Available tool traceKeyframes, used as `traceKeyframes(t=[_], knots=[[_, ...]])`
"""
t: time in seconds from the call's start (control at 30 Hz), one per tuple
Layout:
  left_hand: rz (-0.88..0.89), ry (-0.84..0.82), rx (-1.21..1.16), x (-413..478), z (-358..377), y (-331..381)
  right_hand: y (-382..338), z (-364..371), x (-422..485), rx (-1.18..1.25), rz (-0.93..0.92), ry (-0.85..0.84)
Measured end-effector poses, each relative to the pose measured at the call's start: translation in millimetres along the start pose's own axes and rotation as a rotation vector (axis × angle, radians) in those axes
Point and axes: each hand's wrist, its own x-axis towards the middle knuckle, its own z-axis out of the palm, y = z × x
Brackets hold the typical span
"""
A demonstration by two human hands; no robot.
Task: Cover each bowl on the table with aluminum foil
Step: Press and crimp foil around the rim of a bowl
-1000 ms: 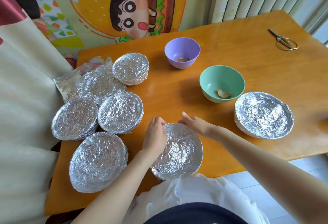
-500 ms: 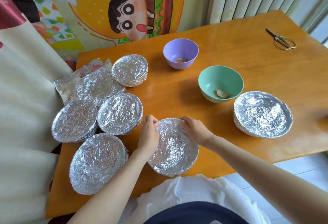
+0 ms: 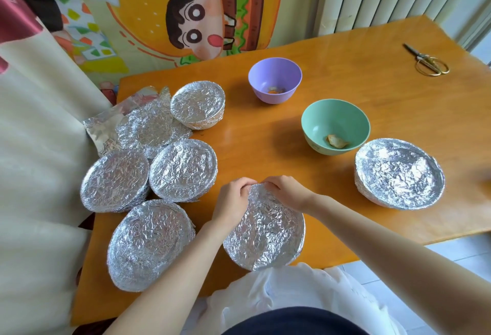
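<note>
moved: your left hand [image 3: 233, 202] and right hand [image 3: 288, 192], formerly apart, now together at far rim of crinkled silver foil-covered bowl [image 3: 265, 236], both pinching foil.

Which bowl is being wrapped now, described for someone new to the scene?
Start at the orange table and go to the middle of its near edge. The foil-covered bowl there is the only one with hands on it: the left hand and right hand pinch foil at its far rim.
</note>
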Motion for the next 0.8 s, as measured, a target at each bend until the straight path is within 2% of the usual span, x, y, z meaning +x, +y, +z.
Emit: traceKeyframes(t=[0.3, 0.53, 0.8], knots=[[0.017, -0.053, 0.078, 0, 5, -6, -5, 6, -4, -0.02, -0.001, -0.008], [0.034, -0.075, 0.169, 0, -1, -9, 2, 1, -10, 0.013, -0.002, 0.061], [-0.003, -0.02, 0.176, 2, -4, -8, 2, 2, -5, 0.048, 0.019, 0.097]])
